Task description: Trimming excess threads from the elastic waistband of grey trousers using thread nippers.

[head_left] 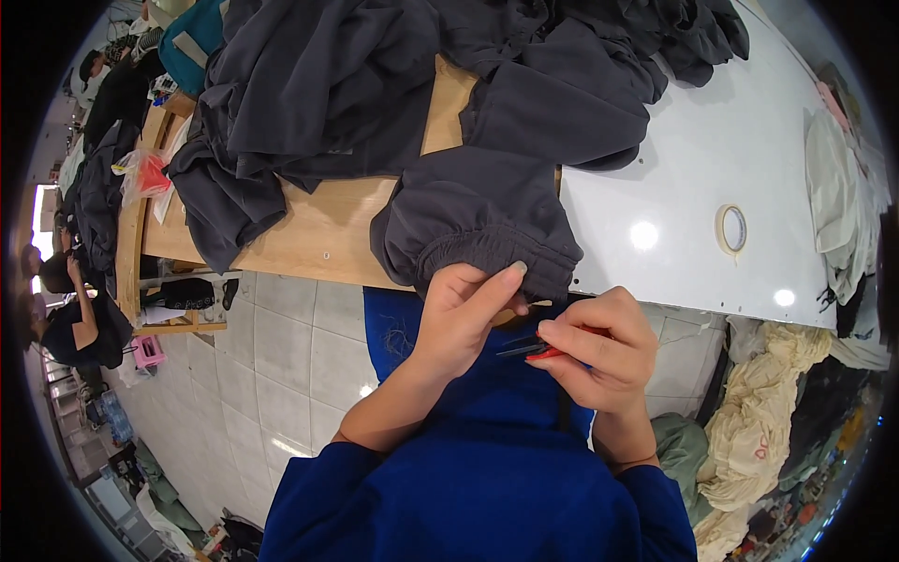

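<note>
A dark grey garment (478, 197) lies over the table's front edge, its gathered, stitched band turned toward me. My left hand (464, 314) pinches the edge of that band between thumb and fingers. Just to the right, my right hand (604, 347) is closed around small red-handled thread snips (545, 351), whose dark blades point left toward my left wrist. The blades are apart from the cloth. Loose threads (397, 337) cling to the blue cloth over my lap.
More dark grey garments (328, 84) are heaped across the wooden table (318, 225). A roll of tape (730, 229) lies on the white tabletop (637, 206) at right. Cream cloth (758, 421) is piled at lower right. Another person (80, 309) sits at far left.
</note>
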### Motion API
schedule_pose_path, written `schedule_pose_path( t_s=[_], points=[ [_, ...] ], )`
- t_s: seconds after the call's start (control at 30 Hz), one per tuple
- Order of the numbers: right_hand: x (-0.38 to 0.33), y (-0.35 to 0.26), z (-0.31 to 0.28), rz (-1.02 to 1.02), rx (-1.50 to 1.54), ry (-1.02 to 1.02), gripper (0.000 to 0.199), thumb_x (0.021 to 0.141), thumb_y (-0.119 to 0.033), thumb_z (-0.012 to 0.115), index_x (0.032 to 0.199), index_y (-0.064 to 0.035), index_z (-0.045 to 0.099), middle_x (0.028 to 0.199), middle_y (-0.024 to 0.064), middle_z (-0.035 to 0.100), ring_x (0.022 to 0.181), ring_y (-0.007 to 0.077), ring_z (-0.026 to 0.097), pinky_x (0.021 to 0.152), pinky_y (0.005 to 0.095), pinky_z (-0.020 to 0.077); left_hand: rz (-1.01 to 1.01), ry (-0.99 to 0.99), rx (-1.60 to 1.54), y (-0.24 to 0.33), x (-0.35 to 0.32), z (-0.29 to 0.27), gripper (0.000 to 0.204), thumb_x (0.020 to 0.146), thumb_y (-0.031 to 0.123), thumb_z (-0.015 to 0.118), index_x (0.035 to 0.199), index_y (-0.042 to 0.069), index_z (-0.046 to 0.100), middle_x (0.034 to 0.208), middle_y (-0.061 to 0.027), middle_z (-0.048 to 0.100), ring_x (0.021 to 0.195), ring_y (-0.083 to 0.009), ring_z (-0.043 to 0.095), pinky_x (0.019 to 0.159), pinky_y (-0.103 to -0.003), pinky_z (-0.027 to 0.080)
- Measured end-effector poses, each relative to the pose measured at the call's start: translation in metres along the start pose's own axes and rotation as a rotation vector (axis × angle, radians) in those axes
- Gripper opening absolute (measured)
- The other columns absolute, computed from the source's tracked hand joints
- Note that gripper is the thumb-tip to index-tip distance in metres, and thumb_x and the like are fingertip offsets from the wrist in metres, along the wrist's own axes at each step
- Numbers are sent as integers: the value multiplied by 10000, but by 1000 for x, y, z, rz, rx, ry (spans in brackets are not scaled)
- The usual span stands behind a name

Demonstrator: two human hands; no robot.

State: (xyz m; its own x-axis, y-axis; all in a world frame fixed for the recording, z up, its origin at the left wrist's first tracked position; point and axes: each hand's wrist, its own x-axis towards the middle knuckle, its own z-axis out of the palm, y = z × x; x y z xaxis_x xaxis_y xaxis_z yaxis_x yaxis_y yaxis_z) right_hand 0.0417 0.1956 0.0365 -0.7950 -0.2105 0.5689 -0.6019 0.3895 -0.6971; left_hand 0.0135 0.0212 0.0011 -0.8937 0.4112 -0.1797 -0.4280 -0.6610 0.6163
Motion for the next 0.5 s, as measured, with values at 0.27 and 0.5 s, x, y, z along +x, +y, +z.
schedule_pose_path(
  t_s=[0.27, 0.5],
  points=[
    [-8, 12, 2, 206, -185, 182, 399, 577, -37, 766, 968, -57, 691, 785, 34, 578, 660, 156, 501, 563, 250, 394, 24, 77, 60, 3, 1, 12, 169, 908, 104, 550, 1006, -14, 621, 938, -64, 642, 813, -98, 600, 774, -229, 494],
    [-4, 11, 6, 194, -238, 205, 374, 576, -54, 772, 943, -67, 701, 776, 24, 577, 625, 146, 466, 551, 253, 365, 10, 26, 69, 2, 1, 10, 176, 905, 106, 557, 1015, -18, 616, 946, -65, 641, 820, -92, 596, 778, -215, 490]
  ],
)
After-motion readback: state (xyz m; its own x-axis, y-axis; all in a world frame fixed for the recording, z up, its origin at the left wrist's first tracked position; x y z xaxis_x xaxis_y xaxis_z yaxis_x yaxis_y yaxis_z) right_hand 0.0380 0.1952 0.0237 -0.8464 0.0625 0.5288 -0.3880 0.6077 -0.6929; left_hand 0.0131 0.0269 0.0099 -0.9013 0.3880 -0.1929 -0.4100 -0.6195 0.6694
